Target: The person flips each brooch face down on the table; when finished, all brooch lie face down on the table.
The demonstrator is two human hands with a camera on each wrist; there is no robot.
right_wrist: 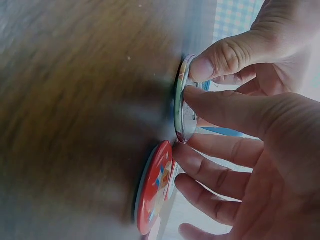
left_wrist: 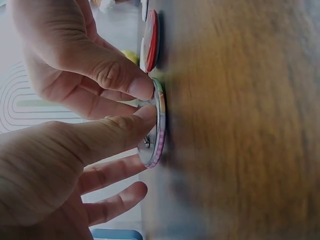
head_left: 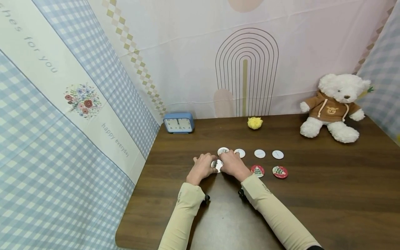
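Note:
Both hands grip one round badge (head_left: 217, 166) low over the table, its silvery back facing up. My left hand (head_left: 202, 167) holds its left side and my right hand (head_left: 232, 163) its right side. In the left wrist view, the thumbs of the left hand (left_wrist: 60, 160) and right hand (left_wrist: 70, 55) press on the back of the badge (left_wrist: 161, 125), beside a metal pin. In the right wrist view, the right hand's (right_wrist: 280, 145) fingertips meet the near edge of the badge (right_wrist: 179, 107), close to a red badge (right_wrist: 154, 192).
White round badges (head_left: 259, 153) form a row behind the hands. Two red tree badges (head_left: 257, 171) (head_left: 280, 172) lie to the right. Along the back of the table (head_left: 312, 208) are a blue clock (head_left: 178, 123), a yellow fluffy object (head_left: 255, 123) and a white teddy bear (head_left: 332, 111).

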